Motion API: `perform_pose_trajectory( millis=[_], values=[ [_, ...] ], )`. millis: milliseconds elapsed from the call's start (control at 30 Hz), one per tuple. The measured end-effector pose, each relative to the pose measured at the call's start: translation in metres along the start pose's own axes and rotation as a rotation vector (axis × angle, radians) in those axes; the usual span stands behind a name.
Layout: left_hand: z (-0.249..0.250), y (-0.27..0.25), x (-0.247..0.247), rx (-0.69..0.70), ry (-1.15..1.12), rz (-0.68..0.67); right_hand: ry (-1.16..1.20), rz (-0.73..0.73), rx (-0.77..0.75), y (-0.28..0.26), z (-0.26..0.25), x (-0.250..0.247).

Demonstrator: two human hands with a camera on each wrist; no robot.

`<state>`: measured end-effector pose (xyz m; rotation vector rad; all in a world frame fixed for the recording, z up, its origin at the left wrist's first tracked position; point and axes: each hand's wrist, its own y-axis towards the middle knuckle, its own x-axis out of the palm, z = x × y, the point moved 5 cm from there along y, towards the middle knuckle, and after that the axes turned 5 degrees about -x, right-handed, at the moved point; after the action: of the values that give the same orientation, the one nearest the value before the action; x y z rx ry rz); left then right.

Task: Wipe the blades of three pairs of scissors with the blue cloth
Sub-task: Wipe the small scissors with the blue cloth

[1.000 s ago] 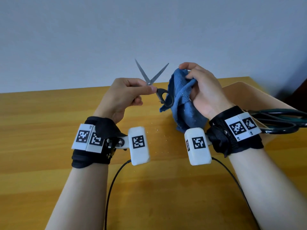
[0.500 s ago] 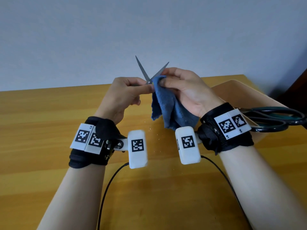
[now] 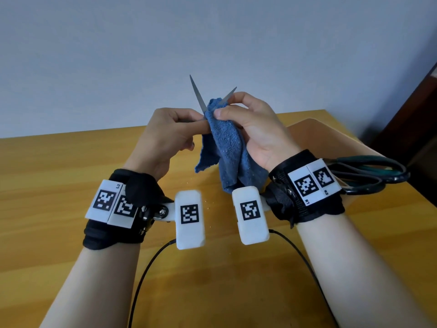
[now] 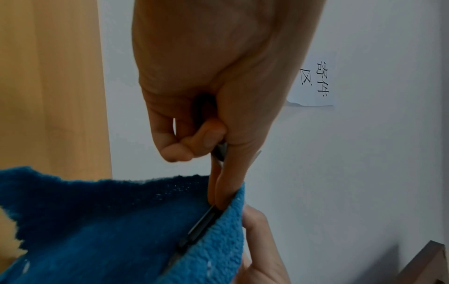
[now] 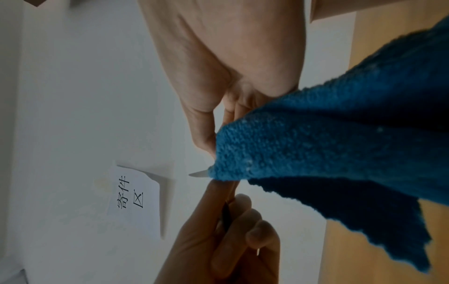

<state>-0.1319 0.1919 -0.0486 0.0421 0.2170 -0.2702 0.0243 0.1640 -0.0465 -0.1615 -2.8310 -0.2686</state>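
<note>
Above far worktop [image 3: 59,166]: left hand [image 3: 163,138] pinches small steel scissors [image 3: 197,95], blades spread; right hand [image 3: 255,129] pinches blue terry cloth [image 3: 227,147] round right blade. Risk: thin cloth, edge nicks fingers; loose pinch lets scissors pivot.

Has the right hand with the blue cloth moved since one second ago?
Yes. The right hand carried the blue terry cloth left onto the open scissors' blades, against the wooden table's far edge.

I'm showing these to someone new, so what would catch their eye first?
Open scissors raised mid-frame, blades in a V against the wall, held by the left hand. The right hand pinches a blue cloth around the right blade. At the table's right edge lies a dark-handled pair of scissors.
</note>
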Motion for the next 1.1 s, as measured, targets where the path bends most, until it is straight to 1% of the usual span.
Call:
perform_pose_trajectory(
  millis=[133,300,400,600,867,1000,1100],
  values=[
    [-0.0004,0.0013,-0.0022,-0.006,-0.006,-0.011,-0.019,-0.024,-0.024,0.0015,0.0000,-0.0014],
    [0.0003,0.0008,-0.0003,-0.007,0.003,-0.015,-0.065,0.009,-0.074,0.0018,-0.0018,-0.0015],
    [0.0011,0.0022,-0.0011,-0.009,0.003,-0.012,-0.052,0.020,-0.074,0.0026,-0.0026,-0.0019],
    [0.0019,0.0004,-0.0039,-0.017,0.003,-0.008,-0.074,-0.040,-0.094,0.0030,-0.0054,-0.0007],
    [0.0022,-0.0007,-0.0029,-0.013,0.021,-0.029,-0.147,0.014,-0.118,0.0010,-0.0056,-0.0003],
    [0.0013,0.0001,-0.0024,-0.002,0.007,0.009,-0.133,0.008,-0.110,0.0023,-0.0062,-0.0028],
    [0.0012,-0.0001,-0.0012,-0.002,0.019,0.001,-0.133,-0.006,-0.121,0.0011,-0.0070,-0.0025]
  ],
)
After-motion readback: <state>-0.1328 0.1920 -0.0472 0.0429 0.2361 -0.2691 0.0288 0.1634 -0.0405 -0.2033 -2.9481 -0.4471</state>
